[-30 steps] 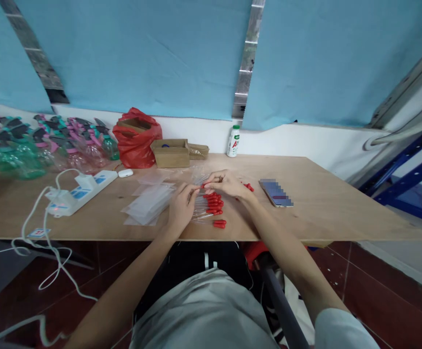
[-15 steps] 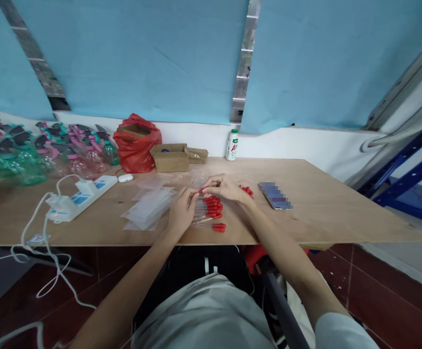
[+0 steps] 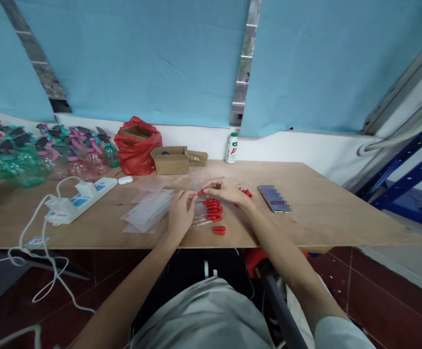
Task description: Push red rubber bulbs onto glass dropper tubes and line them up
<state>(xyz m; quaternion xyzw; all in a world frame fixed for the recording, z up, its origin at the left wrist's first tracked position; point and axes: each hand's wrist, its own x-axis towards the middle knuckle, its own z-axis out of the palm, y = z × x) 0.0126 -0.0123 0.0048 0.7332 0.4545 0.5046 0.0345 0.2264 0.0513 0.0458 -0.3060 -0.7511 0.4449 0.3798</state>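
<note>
Droppers [image 3: 211, 213]: row lying flat near the front edge of the table [image 3: 323, 213], long axes left-right, red bulbs to the right.
Left hand [image 3: 180, 211]: fingers curled, hold unclear.
Right hand [image 3: 225, 190]: pinched on one dropper [image 3: 200, 192], just beyond the row.
Clear bags [image 3: 147, 211]: stacked to the left.
Cardboard box [image 3: 170, 161]: open, contents unclear.
Red bag [image 3: 138, 150]: holds a brown carton [image 3: 134, 132].

Red letter "A" on the white bottle [image 3: 233, 147]; nothing else is legible

Red-bulbed droppers [image 3: 213, 209], a red bag [image 3: 137, 146], a light wooden table [image 3: 327, 203], and seemingly green and pink bottles [image 3: 43, 150].
</note>
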